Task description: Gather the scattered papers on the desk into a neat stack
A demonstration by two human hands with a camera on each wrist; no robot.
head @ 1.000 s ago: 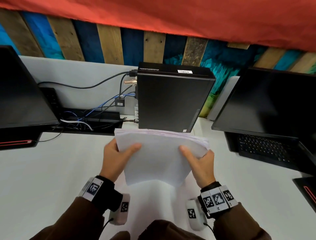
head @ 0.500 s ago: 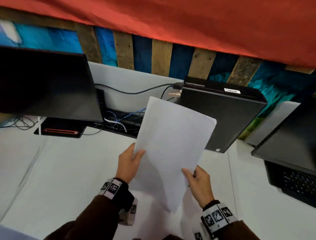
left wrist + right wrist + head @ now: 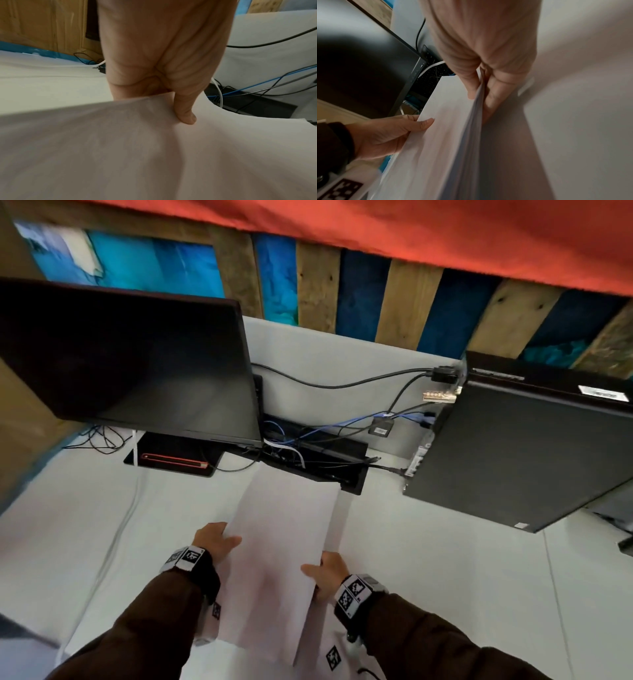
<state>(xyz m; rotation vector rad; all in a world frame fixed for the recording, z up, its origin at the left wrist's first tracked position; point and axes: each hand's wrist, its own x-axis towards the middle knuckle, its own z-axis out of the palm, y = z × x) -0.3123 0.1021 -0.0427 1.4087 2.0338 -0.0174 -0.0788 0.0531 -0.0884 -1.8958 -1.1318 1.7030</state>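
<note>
A stack of white papers [image 3: 281, 546] is held above the white desk [image 3: 445, 577], long side pointing away from me. My left hand [image 3: 215, 542] grips its left edge, thumb on top [image 3: 185, 115] and the other fingers hidden under the sheets [image 3: 120, 148]. My right hand [image 3: 325, 573] pinches the right edge between thumb and fingers [image 3: 489, 94]; the right wrist view shows the layered edges of several sheets [image 3: 467, 135] roughly aligned. The left hand [image 3: 385, 134] also appears there, holding the opposite side.
A dark monitor [image 3: 130, 361] stands at the back left with a black base [image 3: 171, 457] under it. A black computer tower [image 3: 520, 450] stands at the right. A cable tray with tangled wires [image 3: 318, 450] lies just beyond the papers.
The stack was turned from wide to lengthwise, raised upright half a second ago, and now tilts back down over the desk. My view swung left, so the left monitor fills more of it.
</note>
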